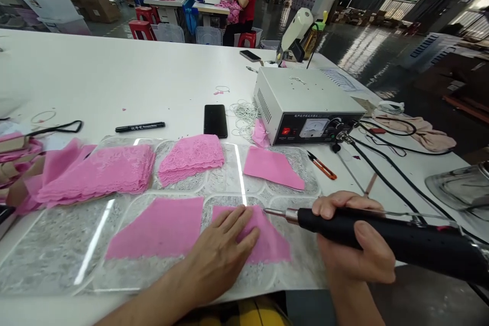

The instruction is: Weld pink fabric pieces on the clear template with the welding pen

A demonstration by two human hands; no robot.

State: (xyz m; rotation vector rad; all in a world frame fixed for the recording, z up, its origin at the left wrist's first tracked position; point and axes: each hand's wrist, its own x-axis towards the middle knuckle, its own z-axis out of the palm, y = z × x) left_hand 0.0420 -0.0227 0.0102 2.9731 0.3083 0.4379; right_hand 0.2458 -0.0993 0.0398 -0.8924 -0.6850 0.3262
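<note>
My left hand (219,249) lies flat on a pink fabric piece (267,244) with its fingers stretched out. My right hand (353,244) is wrapped round a black ultrasonic handpiece (336,221) with a slim metal tip. The tip points left and meets the upper right edge of that piece; whether it touches cannot be made out. Left of my left hand, a second pink piece (164,226) lies flat on the clear patterned mat (49,249). Behind are a lace stack (193,158), a larger lace stack (103,170) and a stack of plain pink pieces (271,167).
A grey control box (305,91) stands at the back right, with black cables running to the handpiece. Orange snips (323,165), a phone (215,120) and a marker (140,127) lie on the white table (95,76). A glass jar (458,186) is at far right. A person in red (248,0) sits at a sewing machine.
</note>
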